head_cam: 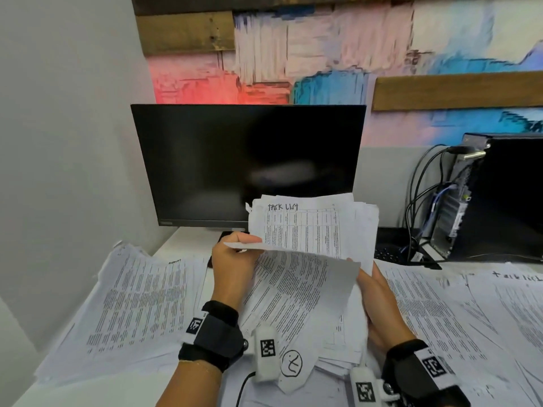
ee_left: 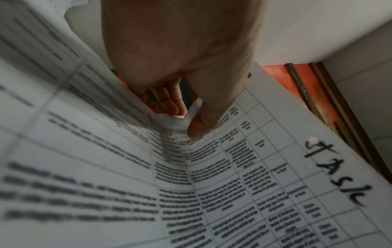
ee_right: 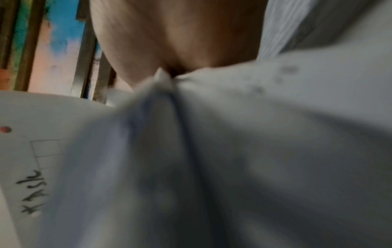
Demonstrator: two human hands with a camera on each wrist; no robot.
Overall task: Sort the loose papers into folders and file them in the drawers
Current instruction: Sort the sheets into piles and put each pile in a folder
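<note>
A stack of papers (head_cam: 346, 230) is being held up above the desk (head_cam: 188, 239), in front of the monitor (head_cam: 246, 163). The left hand (head_cam: 232, 259) is pinching the top sheet (head_cam: 293, 286) and peeling it forward; the right hand (head_cam: 379, 301) is gripping the stack's edge. Sorting is seemingly underway: next, the sheet is needing a matching pile (head_cam: 138, 301). No folders are showing.
</note>
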